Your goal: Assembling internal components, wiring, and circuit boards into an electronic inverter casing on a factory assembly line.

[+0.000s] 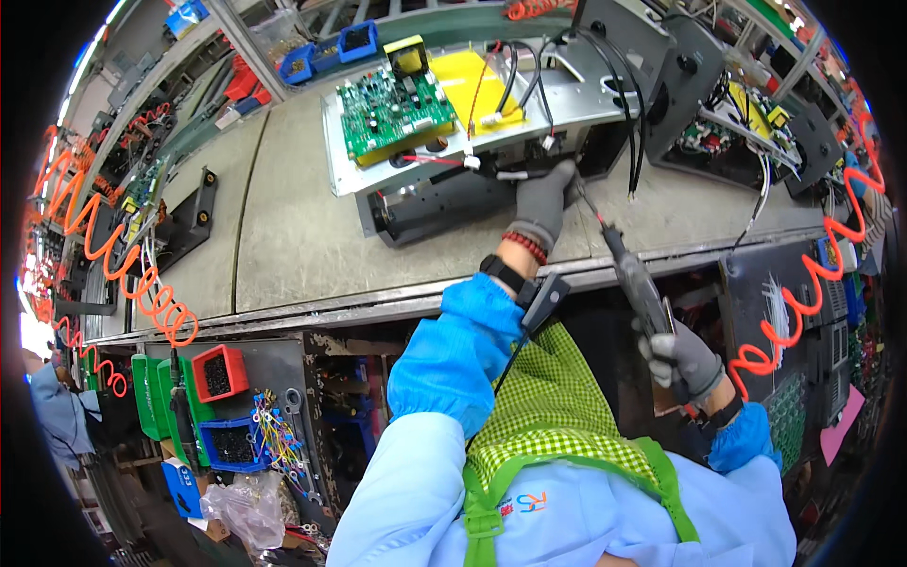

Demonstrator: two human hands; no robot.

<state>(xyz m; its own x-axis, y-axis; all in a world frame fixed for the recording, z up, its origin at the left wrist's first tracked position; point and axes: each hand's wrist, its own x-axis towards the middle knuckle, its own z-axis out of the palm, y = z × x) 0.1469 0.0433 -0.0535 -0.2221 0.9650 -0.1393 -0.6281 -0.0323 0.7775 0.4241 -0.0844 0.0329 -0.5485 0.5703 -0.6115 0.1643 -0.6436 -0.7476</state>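
My right hand [688,361], in a grey glove, grips a dark power screwdriver [641,288] whose thin bit points up and left toward my left hand. My left hand [542,210], gloved too, has its fingers closed at the front of a dark metal housing [430,210]; what they hold is hidden. Across the housing lies a silver metal plate [338,142]. It carries a green circuit board [389,111] and a yellow sheet [463,80]. Black cables [614,59] arch over the right side, and a white connector [471,163] hangs at the plate's front edge.
On the bench [293,236], a second housing [682,90] with boards stands at the right. A dark panel [194,213] lies left. Coiled orange hoses [827,269] hang at both sides. Below left are a red bin [219,372], a blue bin [230,444] and wrenches [300,435].
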